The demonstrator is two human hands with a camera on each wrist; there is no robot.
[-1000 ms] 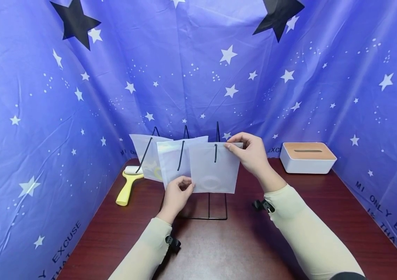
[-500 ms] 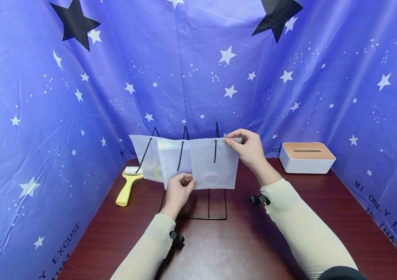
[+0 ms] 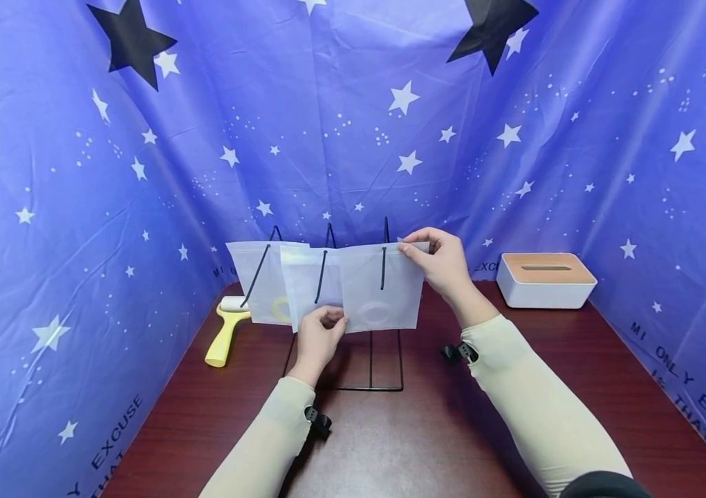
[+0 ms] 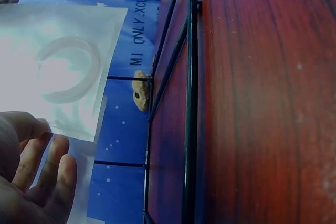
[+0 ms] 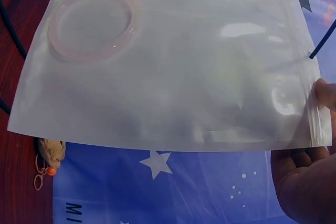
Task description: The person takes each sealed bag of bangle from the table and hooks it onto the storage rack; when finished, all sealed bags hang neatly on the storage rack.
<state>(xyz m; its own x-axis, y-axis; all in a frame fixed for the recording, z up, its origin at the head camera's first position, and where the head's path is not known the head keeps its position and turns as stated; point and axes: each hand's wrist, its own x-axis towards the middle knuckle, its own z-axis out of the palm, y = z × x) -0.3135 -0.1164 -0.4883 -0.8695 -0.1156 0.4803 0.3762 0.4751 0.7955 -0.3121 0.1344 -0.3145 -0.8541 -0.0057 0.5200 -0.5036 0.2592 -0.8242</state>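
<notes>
A translucent zip bag (image 3: 384, 301) hangs on the right hook (image 3: 382, 268) of a black wire rack (image 3: 370, 363). The hook's end pokes out in front of it, near its top. Inside the bag lies a pale pink ring like a bangle (image 5: 94, 27). With thumb and forefinger, my right hand (image 3: 442, 264) pinches the upper right corner. My left hand (image 3: 320, 339) pinches the lower left edge, its other fingers (image 4: 50, 163) loosely curled. Similar bags hang on the other hooks: the middle bag (image 3: 310, 283), overlapped by the right one, and the left bag (image 3: 262, 283), which shows something yellow.
Left of the rack, a lint roller (image 3: 223, 339) with a yellow handle lies on the dark red table (image 3: 390, 443). A white tissue box (image 3: 545, 294) with a wooden lid stands at the back right. Behind the rack is a small tan trinket (image 5: 51, 153). Starry blue cloth (image 3: 353, 138) surrounds the table.
The right bag has risen and shifted back along its hook, its lower edge now higher. Both hands have moved slightly up with it, keeping their pinch. The left bag has shifted slightly.
</notes>
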